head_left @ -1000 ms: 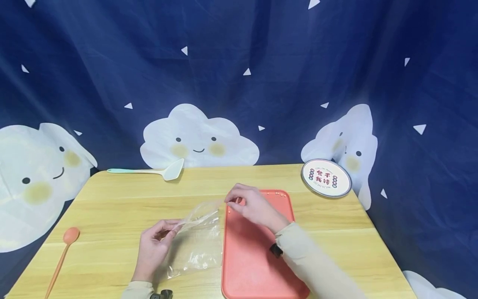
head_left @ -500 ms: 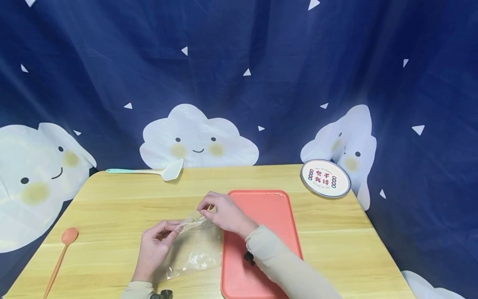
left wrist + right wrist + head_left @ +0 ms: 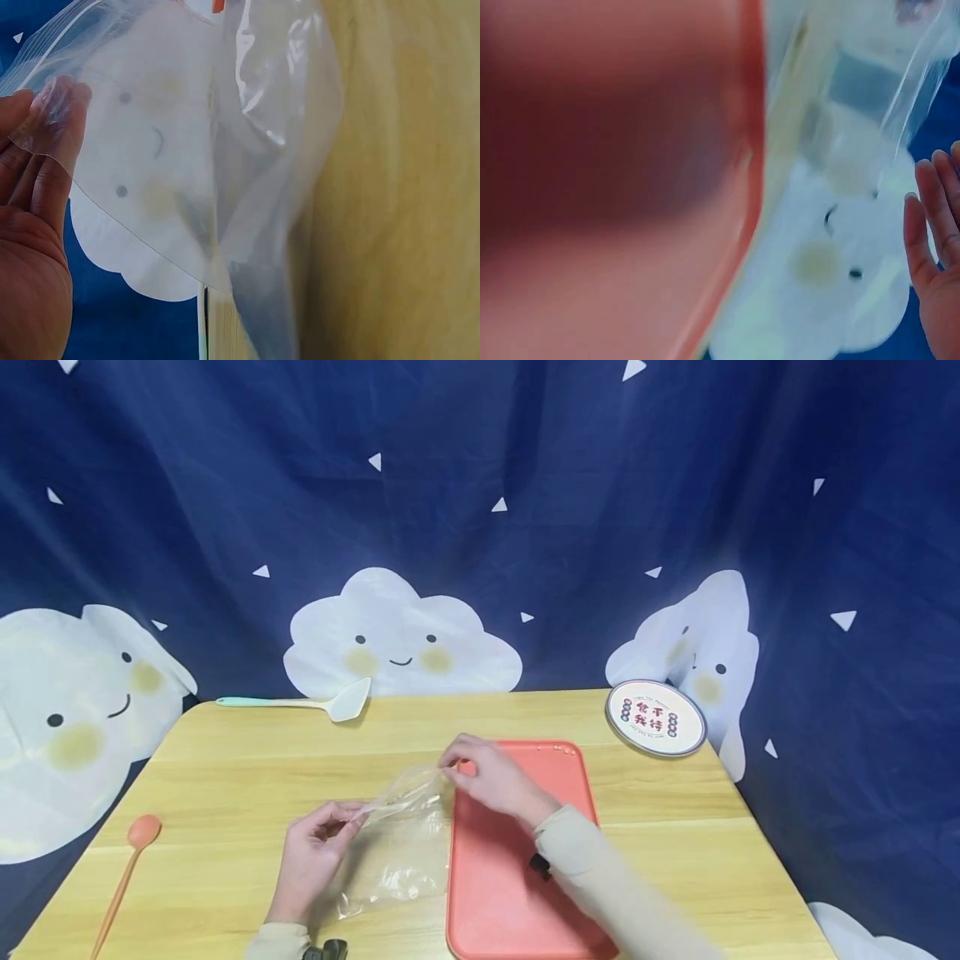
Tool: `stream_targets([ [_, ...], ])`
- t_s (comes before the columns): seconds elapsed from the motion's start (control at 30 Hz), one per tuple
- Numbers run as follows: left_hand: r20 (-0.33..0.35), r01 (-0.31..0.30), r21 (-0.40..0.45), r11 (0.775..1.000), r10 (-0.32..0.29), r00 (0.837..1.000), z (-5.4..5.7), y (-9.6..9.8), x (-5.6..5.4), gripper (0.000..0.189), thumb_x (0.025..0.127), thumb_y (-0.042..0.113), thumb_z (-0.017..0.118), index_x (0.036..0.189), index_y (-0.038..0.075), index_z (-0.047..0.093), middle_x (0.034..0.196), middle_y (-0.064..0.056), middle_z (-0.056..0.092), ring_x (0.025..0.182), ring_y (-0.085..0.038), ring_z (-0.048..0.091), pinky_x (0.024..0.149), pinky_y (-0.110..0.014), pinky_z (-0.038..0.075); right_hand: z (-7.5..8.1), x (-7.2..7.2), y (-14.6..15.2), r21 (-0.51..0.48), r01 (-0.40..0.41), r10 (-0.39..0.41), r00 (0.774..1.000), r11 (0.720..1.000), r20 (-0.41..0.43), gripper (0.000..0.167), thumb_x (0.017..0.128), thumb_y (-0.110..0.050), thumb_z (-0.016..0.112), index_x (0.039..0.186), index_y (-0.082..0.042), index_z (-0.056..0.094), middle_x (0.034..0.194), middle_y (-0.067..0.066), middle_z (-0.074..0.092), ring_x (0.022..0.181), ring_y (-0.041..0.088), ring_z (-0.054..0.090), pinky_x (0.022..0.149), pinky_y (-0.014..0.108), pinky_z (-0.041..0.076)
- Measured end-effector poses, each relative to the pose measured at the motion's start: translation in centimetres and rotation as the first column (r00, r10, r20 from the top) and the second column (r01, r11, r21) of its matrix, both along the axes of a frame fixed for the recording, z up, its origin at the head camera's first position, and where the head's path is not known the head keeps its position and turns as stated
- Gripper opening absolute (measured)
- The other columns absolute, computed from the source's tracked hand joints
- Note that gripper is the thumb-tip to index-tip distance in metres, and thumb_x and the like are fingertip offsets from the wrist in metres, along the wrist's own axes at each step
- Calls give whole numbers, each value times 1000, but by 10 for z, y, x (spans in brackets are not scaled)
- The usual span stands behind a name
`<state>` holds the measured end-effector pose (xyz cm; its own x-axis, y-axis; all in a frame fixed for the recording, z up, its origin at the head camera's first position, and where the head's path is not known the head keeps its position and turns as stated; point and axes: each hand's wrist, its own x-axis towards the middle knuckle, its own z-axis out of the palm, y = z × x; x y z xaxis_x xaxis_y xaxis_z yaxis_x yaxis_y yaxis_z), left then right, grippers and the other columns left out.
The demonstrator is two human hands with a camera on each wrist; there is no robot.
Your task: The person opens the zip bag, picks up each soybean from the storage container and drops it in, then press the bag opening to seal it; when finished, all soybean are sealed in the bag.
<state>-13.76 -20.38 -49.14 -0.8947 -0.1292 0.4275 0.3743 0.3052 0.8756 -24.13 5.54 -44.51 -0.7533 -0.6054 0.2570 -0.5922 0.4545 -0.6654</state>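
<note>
Pinching one end of a clear bag's (image 3: 405, 852) upper edge, the left hand (image 3: 313, 856) sits at the bag's nine o'clock, thumb and fingers narrow on the film. At its two o'clock, the right hand (image 3: 489, 777) brings thumb and forefinger together on the far corner, its other fingers straighter in its wrist view. Film this limp would probably sag without two anchors, which may explain the spread grip; whether the mouth is parted I cannot tell. A ridged strip (image 3: 54, 54) runs by the left fingertips, likely the stiffest place to hold. Below the hands, the bag's body hangs toward the table (image 3: 675, 877), just beside a coral tray (image 3: 510, 893) at three o'clock, with pale bits (image 3: 564, 750) along the tray's own one o'clock edge. Around the rim, seemingly leaving elbow room, lie a spatula (image 3: 348, 702) at eleven, an oval plate (image 3: 656, 718) at two and an orange spoon (image 3: 142, 832) at nine.
</note>
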Motion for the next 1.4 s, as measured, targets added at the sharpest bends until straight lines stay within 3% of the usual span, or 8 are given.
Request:
stream_targets([
  [0.13, 14, -8, -2, 1000, 8, 1000, 3, 3, -1, 22, 76, -25, 68, 77, -3, 66, 94, -19, 71, 84, -15, 69, 72, -22, 59, 3, -14, 34, 64, 42, -40, 999, 997, -33, 10, 93, -11, 67, 103, -13, 70, 100, -8, 62, 97, 14, 60, 88, 38, 54],
  [0.23, 19, -11, -2, 1000, 11, 1000, 10, 7, 2, 22, 75, -26, 67, 76, -4, 65, 94, -21, 71, 83, -16, 69, 72, -22, 59, 4, -23, 61, 132, 86, -73, 992, 987, -102, 10, 91, -10, 69, 102, -11, 70, 99, -4, 64, 98, 18, 61, 88, 40, 54],
  [0.4, 28, -15, -3, 1000, 15, 1000, 22, 13, 7, 21, 76, -26, 67, 77, -5, 65, 93, -21, 71, 83, -16, 69, 73, -22, 58, 2, -36, 100, 256, 180, -116, 962, 950, -246, 12, 85, -6, 73, 97, -8, 71, 98, 1, 66, 99, 22, 62, 89, 40, 53],
  [0.6, 30, -15, -1, 1000, 15, 999, 23, 13, 8, 22, 76, -26, 66, 76, -4, 64, 93, -20, 71, 84, -15, 69, 73, -22, 58, -10, -50, 130, 344, 239, -146, 950, 908, -275, 11, 82, -3, 74, 92, -6, 70, 94, 3, 64, 95, 25, 62, 83, 41, 54],
  [0.83, 30, -20, -5, 1000, 20, 999, 22, 13, 8, 23, 76, -26, 67, 75, -3, 64, 93, -20, 71, 84, -16, 70, 73, -23, 59, -27, -58, 143, 429, 260, -146, 948, 865, -281, 11, 81, -2, 74, 88, -8, 70, 88, 1, 60, 89, 26, 60, 77, 42, 54],
  [0.97, 51, -24, -6, 1000, 25, 998, 16, 10, 6, 23, 76, -25, 67, 76, -3, 64, 95, -18, 71, 83, -16, 70, 73, -24, 59, -33, -60, 145, 454, 279, -144, 940, 846, -308, 11, 80, -1, 73, 88, -8, 70, 87, 3, 60, 88, 28, 60, 75, 43, 55],
  [1.07, 61, -28, -14, 1000, 28, 998, 7, 6, 3, 23, 77, -24, 68, 77, -1, 64, 95, -17, 72, 83, -15, 69, 73, -24, 59, -37, -62, 145, 466, 291, -146, 936, 836, -321, 12, 78, 1, 72, 86, -9, 70, 86, 3, 60, 87, 27, 60, 75, 43, 55],
  [1.4, 72, -30, -7, 1000, 30, 997, 0, 1, 0, 22, 78, -22, 69, 78, -1, 65, 96, -16, 72, 83, -15, 69, 72, -23, 59, -47, -66, 144, 504, 288, -138, 939, 814, -315, 14, 77, 4, 68, 81, -10, 65, 83, 3, 58, 82, 27, 59, 70, 41, 55],
])
